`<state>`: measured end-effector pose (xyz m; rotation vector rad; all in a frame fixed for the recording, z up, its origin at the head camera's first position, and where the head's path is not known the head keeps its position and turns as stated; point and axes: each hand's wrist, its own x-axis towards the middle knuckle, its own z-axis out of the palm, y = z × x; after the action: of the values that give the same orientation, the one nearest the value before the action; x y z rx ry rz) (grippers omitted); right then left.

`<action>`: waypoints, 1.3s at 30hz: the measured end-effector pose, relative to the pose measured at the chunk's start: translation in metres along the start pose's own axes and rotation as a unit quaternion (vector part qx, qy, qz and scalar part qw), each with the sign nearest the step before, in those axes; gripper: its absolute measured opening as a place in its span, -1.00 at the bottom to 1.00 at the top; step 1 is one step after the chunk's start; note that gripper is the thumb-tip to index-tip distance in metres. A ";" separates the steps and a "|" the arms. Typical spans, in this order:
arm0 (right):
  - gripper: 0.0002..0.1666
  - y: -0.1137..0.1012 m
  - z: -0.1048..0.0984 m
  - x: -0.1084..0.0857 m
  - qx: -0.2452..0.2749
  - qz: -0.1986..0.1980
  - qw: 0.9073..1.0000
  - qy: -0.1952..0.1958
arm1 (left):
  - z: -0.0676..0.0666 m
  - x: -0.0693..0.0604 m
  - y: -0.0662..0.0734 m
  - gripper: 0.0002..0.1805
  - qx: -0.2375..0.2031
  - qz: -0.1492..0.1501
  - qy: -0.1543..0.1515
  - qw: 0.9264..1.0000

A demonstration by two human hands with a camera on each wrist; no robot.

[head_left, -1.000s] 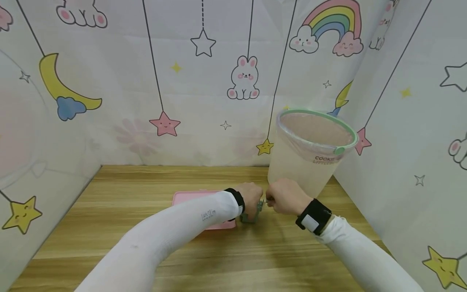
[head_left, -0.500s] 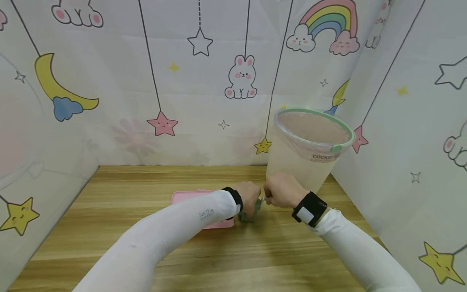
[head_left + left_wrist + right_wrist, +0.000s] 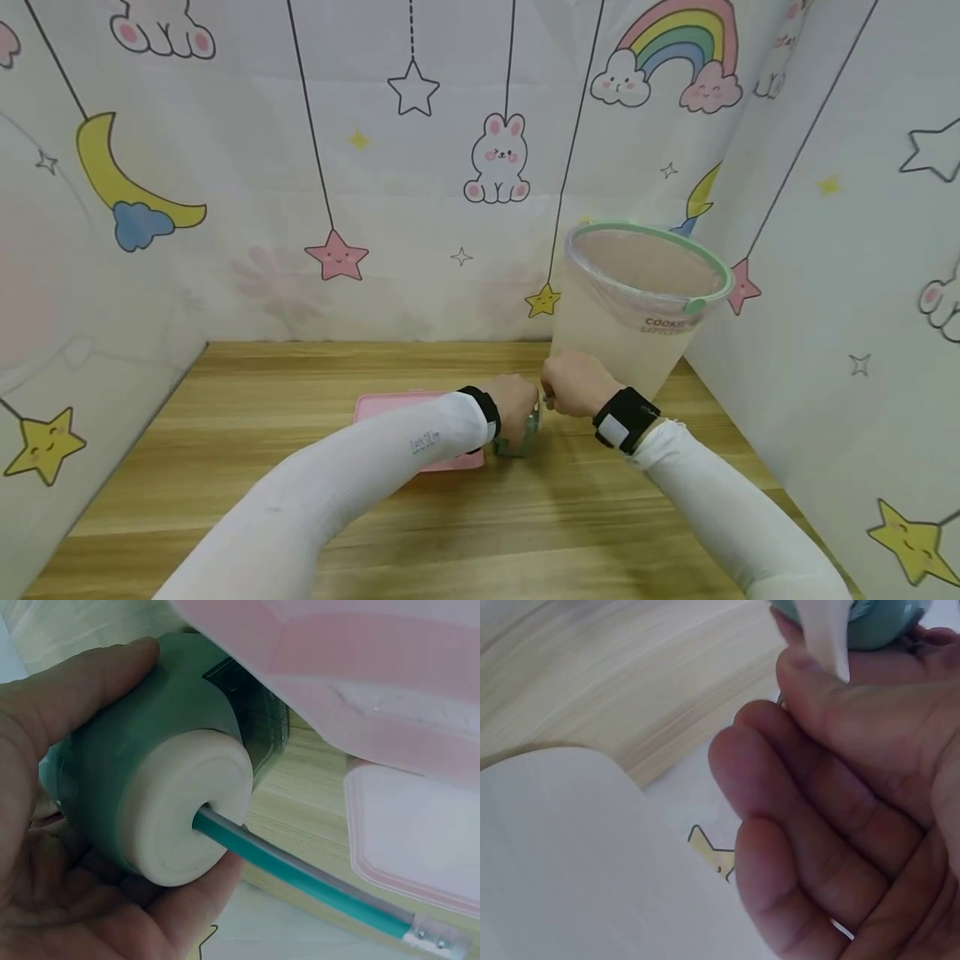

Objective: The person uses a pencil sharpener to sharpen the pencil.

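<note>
A green hand-crank pencil sharpener (image 3: 180,690) with a cream round face stands on the table, largely hidden by hands in the head view. My left hand (image 3: 513,407) grips its body, the thumb over one side and fingers underneath. From the hole in the cream face sticks a green-and-grey pencil (image 3: 300,874), its metal-banded end outward. On the sharpener's other side my right hand (image 3: 576,383) has its fingers curled, thumb and forefinger pinching at the end of the pale crank arm (image 3: 826,637). The small knob between those fingertips is mostly covered.
A pink box (image 3: 378,405) lies left of the sharpener, partly under my left forearm. Behind my right hand stands a tall pale bin (image 3: 600,325) with a green rim and a plastic liner. Patterned cloth walls (image 3: 420,217) enclose the wooden table (image 3: 270,375).
My right hand has shifted slightly up and away from me at the crank. My left hand stays in place on the sharpener.
</note>
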<state>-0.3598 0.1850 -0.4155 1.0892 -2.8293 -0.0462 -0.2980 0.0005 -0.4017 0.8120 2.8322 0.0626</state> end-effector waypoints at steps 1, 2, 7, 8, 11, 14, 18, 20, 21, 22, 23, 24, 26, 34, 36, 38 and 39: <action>-0.69 0.005 0.006 0.003 0.000 -0.004 1.000 0.002 | 0.000 0.001 0.000 -0.62 0.002 0.000 0.001 1.000; -0.70 0.005 0.006 0.004 -0.001 -0.006 1.000 -0.001 | 0.001 0.003 -0.001 -0.61 0.003 0.000 0.004 1.000; -0.71 0.001 0.008 0.005 -0.022 -0.022 0.999 0.009 | 0.002 0.009 -0.003 -0.60 0.017 -0.001 0.012 1.000; -0.71 0.002 0.012 0.005 -0.025 -0.029 0.999 0.015 | 0.002 0.009 -0.003 -0.60 0.020 0.000 0.013 1.000; -0.61 -0.002 0.016 -0.002 0.017 -0.057 0.998 0.028 | 0.003 0.010 -0.004 -0.61 0.021 0.005 0.013 1.000; -0.47 0.001 0.029 -0.008 0.061 -0.088 0.993 0.043 | 0.003 0.010 -0.004 -0.60 0.018 0.009 0.014 1.000; -0.36 -0.006 0.027 -0.013 0.086 -0.083 0.992 0.039 | 0.004 0.012 -0.006 -0.59 0.016 0.003 0.016 1.000; -0.35 -0.014 0.018 -0.015 0.082 -0.067 0.994 0.027 | 0.005 0.013 -0.007 -0.58 0.018 0.001 0.019 1.000; -0.35 -0.015 0.018 -0.015 0.077 -0.064 0.995 0.022 | 0.005 0.014 -0.007 -0.59 0.016 0.003 0.018 1.000; -0.36 -0.015 0.018 -0.015 0.076 -0.061 0.995 0.014 | 0.005 0.014 -0.007 -0.59 0.016 0.004 0.018 1.000; -0.37 -0.015 0.019 -0.015 0.078 -0.060 0.995 0.008 | 0.006 0.014 -0.007 -0.60 0.018 0.005 0.019 1.000; -0.38 -0.008 0.030 -0.013 0.077 -0.067 0.995 0.013 | 0.006 0.014 -0.006 -0.60 0.022 0.005 0.020 1.000; -0.40 0.007 0.053 -0.008 0.079 -0.083 0.993 0.026 | 0.008 0.014 -0.005 -0.61 0.025 0.008 0.022 0.999; -0.43 0.039 0.100 -0.001 0.069 -0.140 0.984 0.082 | 0.011 0.009 0.002 -0.60 0.036 0.014 0.020 0.999; -0.40 0.039 0.101 -0.002 0.072 -0.140 0.984 0.083 | 0.011 0.007 0.003 -0.59 0.032 0.015 0.022 0.999; -0.38 0.037 0.100 -0.004 0.086 -0.139 0.983 0.079 | 0.011 0.005 0.004 -0.57 0.028 0.016 0.023 0.999; -0.38 0.036 0.099 -0.005 0.093 -0.139 0.983 0.077 | 0.010 0.004 0.005 -0.56 0.023 0.016 0.020 0.999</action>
<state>-0.3908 0.2141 -0.5116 1.4514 -2.5669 0.2712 -0.2972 0.0067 -0.4120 0.8755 2.8689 0.0178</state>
